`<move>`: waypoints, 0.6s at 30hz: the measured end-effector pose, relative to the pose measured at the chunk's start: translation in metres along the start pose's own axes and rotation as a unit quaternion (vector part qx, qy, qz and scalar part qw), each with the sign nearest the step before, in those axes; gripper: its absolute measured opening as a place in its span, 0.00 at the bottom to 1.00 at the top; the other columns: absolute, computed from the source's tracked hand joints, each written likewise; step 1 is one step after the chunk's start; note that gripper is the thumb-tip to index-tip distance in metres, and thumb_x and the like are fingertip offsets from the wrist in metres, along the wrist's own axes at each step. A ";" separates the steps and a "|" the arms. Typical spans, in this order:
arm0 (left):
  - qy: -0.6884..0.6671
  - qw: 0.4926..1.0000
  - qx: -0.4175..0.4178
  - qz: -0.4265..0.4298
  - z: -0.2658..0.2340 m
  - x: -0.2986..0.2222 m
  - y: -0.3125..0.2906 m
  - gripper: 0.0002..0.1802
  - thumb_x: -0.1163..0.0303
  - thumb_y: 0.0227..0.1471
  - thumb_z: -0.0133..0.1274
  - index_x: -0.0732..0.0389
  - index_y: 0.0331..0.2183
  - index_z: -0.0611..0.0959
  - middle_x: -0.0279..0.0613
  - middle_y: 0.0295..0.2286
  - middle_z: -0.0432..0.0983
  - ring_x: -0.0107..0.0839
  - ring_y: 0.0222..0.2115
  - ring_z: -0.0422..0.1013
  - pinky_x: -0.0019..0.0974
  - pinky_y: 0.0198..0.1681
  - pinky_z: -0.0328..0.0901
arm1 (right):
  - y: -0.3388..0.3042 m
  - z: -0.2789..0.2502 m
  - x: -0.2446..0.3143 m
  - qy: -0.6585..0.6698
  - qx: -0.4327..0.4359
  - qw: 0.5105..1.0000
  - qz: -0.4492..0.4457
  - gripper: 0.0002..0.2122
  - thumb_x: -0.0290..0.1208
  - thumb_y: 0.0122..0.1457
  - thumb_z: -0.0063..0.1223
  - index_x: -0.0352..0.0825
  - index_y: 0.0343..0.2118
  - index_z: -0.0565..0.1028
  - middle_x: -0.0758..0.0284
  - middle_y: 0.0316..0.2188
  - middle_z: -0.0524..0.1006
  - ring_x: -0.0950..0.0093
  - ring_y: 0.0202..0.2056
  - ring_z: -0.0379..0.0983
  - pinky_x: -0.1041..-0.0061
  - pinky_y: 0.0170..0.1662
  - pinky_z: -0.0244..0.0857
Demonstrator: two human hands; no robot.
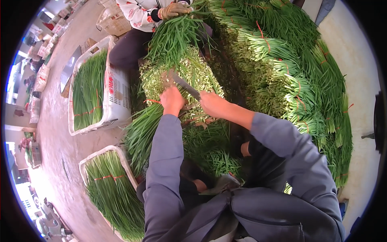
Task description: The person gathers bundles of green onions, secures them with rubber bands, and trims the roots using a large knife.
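Note:
My left hand (172, 100) is closed round a bunch of garlic chives (142, 126) near its cut end, by an orange tie. The leaves trail down to the left beside my forearm. A knife (187, 86) is gripped in my right hand (212, 104), its dark blade slanting up and left to just beyond my left hand. Both hands are over a heap of pale chopped stem ends (207, 78). Whether the blade touches the bunch, I cannot tell. Across the heap, another person's gloved hand (174, 10) is at a loose spread of chives (173, 38).
A tall stack of tied chive bunches (278, 68) rises on the right. To the left stand a white crate (121, 94) of chives and a nearer crate (128, 161), also filled. Loose green leaves (209, 147) lie by my legs. Another crate (114, 20) is farther back.

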State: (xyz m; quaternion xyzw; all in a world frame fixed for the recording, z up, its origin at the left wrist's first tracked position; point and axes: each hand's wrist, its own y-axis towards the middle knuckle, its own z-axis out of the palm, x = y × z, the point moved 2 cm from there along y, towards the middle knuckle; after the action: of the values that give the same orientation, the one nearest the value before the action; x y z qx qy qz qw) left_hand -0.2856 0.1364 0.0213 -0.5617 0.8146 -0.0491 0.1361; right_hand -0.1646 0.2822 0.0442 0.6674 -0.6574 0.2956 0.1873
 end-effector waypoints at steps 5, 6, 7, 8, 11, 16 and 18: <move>0.003 0.999 0.042 -0.002 0.000 -0.010 0.003 0.24 0.64 0.40 0.65 0.63 0.41 0.82 0.50 0.37 0.82 0.46 0.42 0.78 0.44 0.48 0.69 | 0.014 0.017 -0.025 -0.048 0.010 0.999 -0.014 0.10 0.28 0.63 0.43 0.23 0.36 0.65 0.45 0.24 0.75 0.45 0.29 0.75 0.50 0.34 0.69; -0.001 0.999 0.050 -0.002 0.002 -0.013 0.002 0.24 0.64 0.40 0.65 0.63 0.41 0.82 0.50 0.37 0.82 0.46 0.42 0.78 0.44 0.48 0.69 | 0.007 0.023 -0.038 -0.092 0.028 0.995 -0.038 0.10 0.28 0.63 0.43 0.23 0.36 0.65 0.44 0.24 0.75 0.45 0.29 0.75 0.50 0.34 0.69; 0.002 1.000 0.011 -0.014 0.009 0.012 -0.001 0.26 0.61 0.36 0.68 0.64 0.39 0.82 0.52 0.35 0.82 0.47 0.40 0.79 0.43 0.45 0.71 | 0.001 0.018 -0.007 -0.026 0.034 0.999 0.009 0.09 0.27 0.62 0.43 0.23 0.35 0.65 0.43 0.24 0.75 0.44 0.28 0.75 0.50 0.33 0.69; 0.005 0.999 -0.032 0.003 0.010 0.011 0.001 0.29 0.59 0.33 0.70 0.66 0.37 0.83 0.54 0.33 0.83 0.47 0.37 0.80 0.43 0.43 0.73 | 0.001 0.017 -0.003 -0.026 0.037 0.999 0.013 0.09 0.27 0.62 0.43 0.23 0.35 0.65 0.43 0.24 0.75 0.44 0.28 0.75 0.50 0.33 0.69; 0.010 1.000 -0.023 0.016 0.008 0.001 0.007 0.24 0.62 0.39 0.65 0.65 0.40 0.81 0.52 0.35 0.82 0.48 0.40 0.79 0.45 0.45 0.71 | 0.032 0.018 0.000 0.009 0.011 0.999 0.044 0.09 0.22 0.57 0.44 0.21 0.37 0.68 0.39 0.29 0.77 0.45 0.34 0.77 0.51 0.37 0.71; -0.017 0.999 0.035 0.011 -0.004 0.003 0.003 0.27 0.60 0.37 0.67 0.64 0.40 0.81 0.52 0.38 0.82 0.47 0.42 0.78 0.44 0.47 0.71 | 0.041 0.032 0.000 -0.026 -0.002 0.999 0.030 0.09 0.19 0.54 0.47 0.22 0.37 0.69 0.40 0.31 0.77 0.44 0.34 0.77 0.52 0.38 0.71; -0.036 0.998 0.047 -0.002 -0.005 0.003 0.001 0.31 0.59 0.32 0.70 0.64 0.39 0.81 0.52 0.37 0.82 0.46 0.42 0.79 0.42 0.47 0.71 | 0.027 0.033 -0.007 -0.015 0.038 0.998 0.051 0.09 0.18 0.53 0.47 0.20 0.37 0.68 0.40 0.30 0.77 0.44 0.33 0.77 0.52 0.37 0.71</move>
State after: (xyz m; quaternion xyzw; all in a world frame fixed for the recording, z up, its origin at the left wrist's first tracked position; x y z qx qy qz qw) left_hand -0.2882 0.1340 0.0251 -0.5581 0.8045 -0.0670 0.1916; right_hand -0.1863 0.2647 0.0113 0.6439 -0.6818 0.3194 0.1361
